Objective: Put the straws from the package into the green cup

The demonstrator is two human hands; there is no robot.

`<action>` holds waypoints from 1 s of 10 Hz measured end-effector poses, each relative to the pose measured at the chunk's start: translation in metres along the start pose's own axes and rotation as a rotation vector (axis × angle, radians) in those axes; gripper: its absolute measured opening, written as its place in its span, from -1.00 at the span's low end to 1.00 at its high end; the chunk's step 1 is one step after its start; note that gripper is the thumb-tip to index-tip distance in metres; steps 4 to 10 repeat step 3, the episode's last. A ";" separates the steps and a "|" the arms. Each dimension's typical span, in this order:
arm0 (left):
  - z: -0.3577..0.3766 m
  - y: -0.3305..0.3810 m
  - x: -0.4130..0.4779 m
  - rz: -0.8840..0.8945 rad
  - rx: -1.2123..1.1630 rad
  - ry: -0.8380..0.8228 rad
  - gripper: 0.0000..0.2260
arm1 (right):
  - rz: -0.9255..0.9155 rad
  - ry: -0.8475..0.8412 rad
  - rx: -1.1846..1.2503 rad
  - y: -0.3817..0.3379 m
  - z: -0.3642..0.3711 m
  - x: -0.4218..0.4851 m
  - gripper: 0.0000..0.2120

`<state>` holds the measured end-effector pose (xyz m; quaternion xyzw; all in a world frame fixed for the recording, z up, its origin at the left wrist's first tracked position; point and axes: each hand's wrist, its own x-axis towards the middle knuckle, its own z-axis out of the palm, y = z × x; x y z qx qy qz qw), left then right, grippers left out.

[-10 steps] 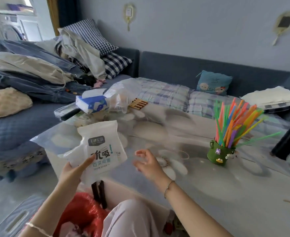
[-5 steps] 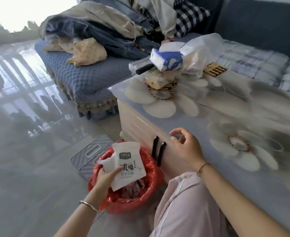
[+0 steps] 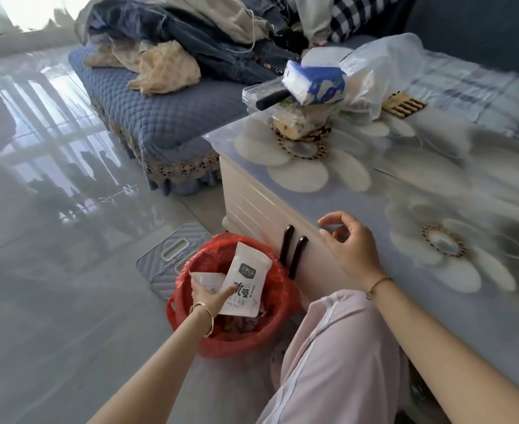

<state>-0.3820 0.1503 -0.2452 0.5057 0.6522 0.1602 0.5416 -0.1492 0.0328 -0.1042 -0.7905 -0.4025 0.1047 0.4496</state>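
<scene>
The view has swung from the tabletop down to the floor — the cup with straws is out of sight. The left hand (image 3: pixel 204 296) has lowered the package (image 3: pixel 246 286) into the red bin (image 3: pixel 237 338); the right hand (image 3: pixel 348 244) has dropped to the table (image 3: pixel 374 185) edge.

Lower centre of frame: bin (image 3: pixel 237 338) on floor, just left of table (image 3: pixel 435 185) front. Straw package (image 3: pixel 246 286) over bin mouth, left hand (image 3: pixel 204 293) at its left edge. Right hand (image 3: pixel 348 244) at table's near edge, centre right. Tissue pack (image 3: pixel 316 84) on containers at table's far corner, upper centre. Sofa (image 3: pixel 166 114) with clothes behind, upper left.
</scene>
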 end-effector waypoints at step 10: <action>0.011 0.036 -0.022 0.234 0.111 0.160 -0.12 | 0.011 -0.018 0.136 -0.001 -0.006 -0.004 -0.83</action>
